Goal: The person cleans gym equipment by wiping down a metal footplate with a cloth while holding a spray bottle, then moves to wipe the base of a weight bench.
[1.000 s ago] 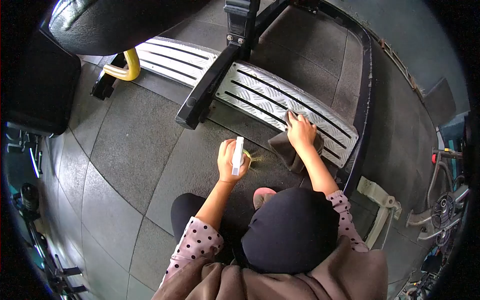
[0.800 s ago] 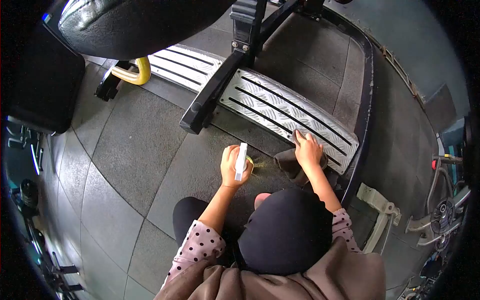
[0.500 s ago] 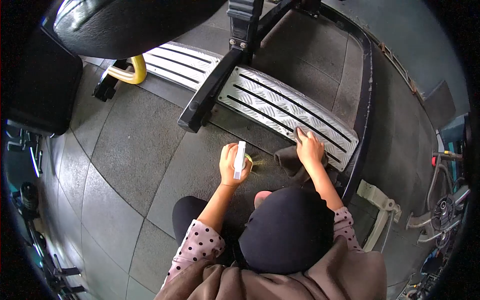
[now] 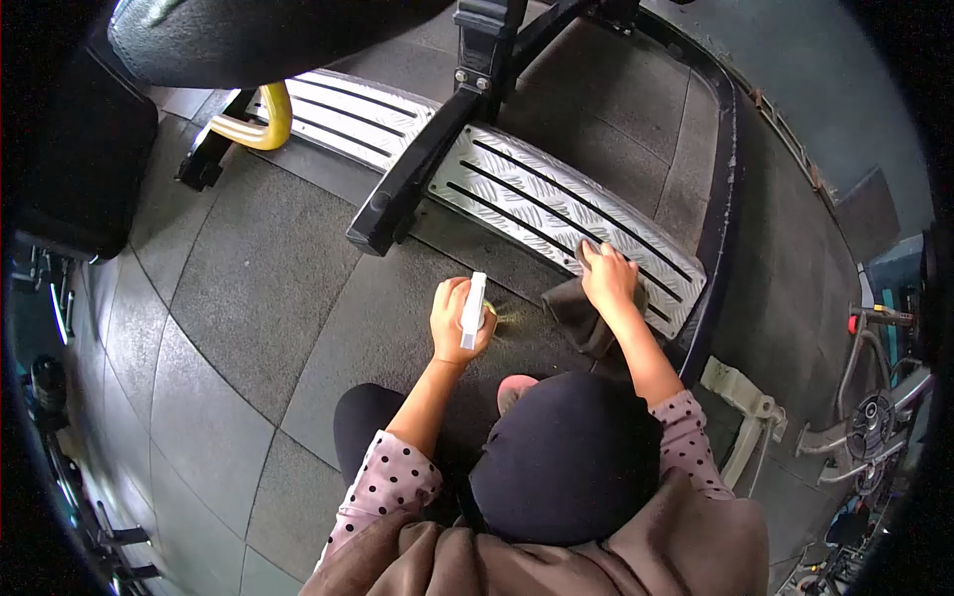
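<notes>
My left hand (image 4: 458,320) is wrapped round a spray bottle (image 4: 475,310). Its white trigger head points up toward the camera, and its body, yellowish where it shows, is mostly hidden beneath. A dark grey-brown cloth (image 4: 578,320) is gripped in my right hand (image 4: 609,277), pressed on the right part of a silver diamond-tread footplate (image 4: 532,194) with black grip strips. Part of the cloth hangs over the plate's near edge. The footplate joins a black metal frame beam (image 4: 417,174).
A second tread plate (image 4: 353,117) lies left of the beam, near a yellow curved handle (image 4: 274,119). A black padded seat (image 4: 248,40) overhangs the upper left. A curved black frame tube (image 4: 730,159) bounds the right side. A cream metal stand (image 4: 740,407) is at the lower right.
My right hand and the cloth have shifted slightly up and left in view. The left hand keeps its hold on the spray bottle. The whole view has moved a little.
</notes>
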The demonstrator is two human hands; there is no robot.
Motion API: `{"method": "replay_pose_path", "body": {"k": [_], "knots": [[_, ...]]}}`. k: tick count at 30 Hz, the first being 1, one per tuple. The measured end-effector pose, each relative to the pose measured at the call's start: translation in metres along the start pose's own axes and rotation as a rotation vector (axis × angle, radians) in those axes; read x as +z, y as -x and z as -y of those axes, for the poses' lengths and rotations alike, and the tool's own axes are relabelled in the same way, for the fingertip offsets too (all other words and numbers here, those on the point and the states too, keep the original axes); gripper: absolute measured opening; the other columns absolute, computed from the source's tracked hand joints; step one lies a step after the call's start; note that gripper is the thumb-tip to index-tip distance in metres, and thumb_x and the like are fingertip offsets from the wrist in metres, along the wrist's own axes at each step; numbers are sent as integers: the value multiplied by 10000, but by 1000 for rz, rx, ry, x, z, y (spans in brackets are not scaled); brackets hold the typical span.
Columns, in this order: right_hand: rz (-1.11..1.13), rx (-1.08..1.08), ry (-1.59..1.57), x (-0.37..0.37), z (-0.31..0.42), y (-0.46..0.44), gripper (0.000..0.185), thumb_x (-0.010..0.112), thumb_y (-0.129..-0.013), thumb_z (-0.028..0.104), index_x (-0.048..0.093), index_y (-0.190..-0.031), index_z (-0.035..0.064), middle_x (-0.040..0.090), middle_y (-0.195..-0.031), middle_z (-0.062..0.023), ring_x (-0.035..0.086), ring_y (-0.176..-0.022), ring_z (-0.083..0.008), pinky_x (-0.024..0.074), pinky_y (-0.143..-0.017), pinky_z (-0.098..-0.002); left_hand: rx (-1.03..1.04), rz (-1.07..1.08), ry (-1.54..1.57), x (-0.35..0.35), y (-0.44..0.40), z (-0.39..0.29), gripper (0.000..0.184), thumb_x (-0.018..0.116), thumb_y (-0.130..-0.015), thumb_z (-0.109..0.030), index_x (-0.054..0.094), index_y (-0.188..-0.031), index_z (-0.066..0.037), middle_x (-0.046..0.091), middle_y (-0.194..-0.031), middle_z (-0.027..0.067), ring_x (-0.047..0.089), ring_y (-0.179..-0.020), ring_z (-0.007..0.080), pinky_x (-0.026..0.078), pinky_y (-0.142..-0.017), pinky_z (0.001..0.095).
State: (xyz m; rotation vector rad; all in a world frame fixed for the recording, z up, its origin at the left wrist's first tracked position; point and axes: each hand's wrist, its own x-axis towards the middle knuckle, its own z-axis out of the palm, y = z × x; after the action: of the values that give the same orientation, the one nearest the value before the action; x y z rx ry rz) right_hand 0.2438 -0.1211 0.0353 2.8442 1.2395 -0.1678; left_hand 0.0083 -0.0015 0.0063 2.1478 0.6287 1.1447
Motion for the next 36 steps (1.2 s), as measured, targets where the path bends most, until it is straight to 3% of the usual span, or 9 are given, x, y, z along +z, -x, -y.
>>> {"method": "replay_pose_path", "body": {"k": [5,8,11,15,18,24,29,34,36], "knots": [[-50,-6,-12,-2,-2,4,412,661,-859,238,621,-1268,266,623,-1033,-86,625,-1022,-277,445,-852,-488,-23,52,20,-3,2,1,441,641,-673,-88,555,-1091,23,563,-1015,215,561,-924,399,470,-835,446],[13,11,4,2,-9,15,421,668,-861,233,617,-1275,293,607,-1067,-102,608,-1071,-284,437,-884,-518,-9,17,0,-2,1,0,412,649,-647,-86,564,-1037,14,567,-995,203,564,-900,390,478,-811,437],[-2,-2,-43,-4,-2,-1,414,656,-868,222,615,-1279,251,621,-1115,-111,617,-1071,-285,419,-915,-537,-2,0,0,1,0,1,396,652,-632,-81,563,-1007,9,569,-984,196,567,-882,386,483,-796,438],[24,12,-11,-10,4,-10,380,638,-881,267,621,-1261,267,630,-1112,-96,629,-1036,-276,429,-915,-494,-19,18,-2,0,1,1,411,659,-648,-99,567,-1033,11,568,-991,197,567,-897,387,480,-810,438],[91,-4,55,-8,-9,5,391,642,-887,323,613,-1276,305,626,-1038,-97,634,-1010,-291,459,-832,-489,-18,16,8,0,3,2,442,660,-679,-126,575,-1090,14,566,-1008,203,568,-924,388,472,-840,432],[63,9,-1,-14,1,-13,380,652,-872,269,628,-1250,301,632,-1094,-85,636,-1018,-274,425,-904,-513,-46,28,20,0,1,1,427,652,-687,-122,576,-1085,13,566,-1008,205,570,-918,392,472,-841,433],[60,-27,33,-6,-13,9,378,650,-882,308,627,-1260,297,634,-1042,-93,633,-1004,-305,462,-827,-524,-29,20,19,-1,3,2,421,642,-684,-111,573,-1076,26,567,-1006,208,568,-925,393,473,-846,433],[-18,-48,11,-11,-2,-13,366,659,-875,308,636,-1239,280,636,-1031,-92,642,-970,-292,456,-838,-506,-51,36,37,0,3,2,411,639,-691,-107,565,-1073,27,569,-1004,216,570,-914,393,473,-843,439],[29,-38,24,-13,1,-14,384,625,-884,243,618,-1266,286,637,-1088,-86,633,-1035,-282,430,-906,-548,-41,46,25,-2,5,-1,406,637,-698,-107,561,-1074,28,569,-1004,214,570,-913,391,473,-845,441]]}}
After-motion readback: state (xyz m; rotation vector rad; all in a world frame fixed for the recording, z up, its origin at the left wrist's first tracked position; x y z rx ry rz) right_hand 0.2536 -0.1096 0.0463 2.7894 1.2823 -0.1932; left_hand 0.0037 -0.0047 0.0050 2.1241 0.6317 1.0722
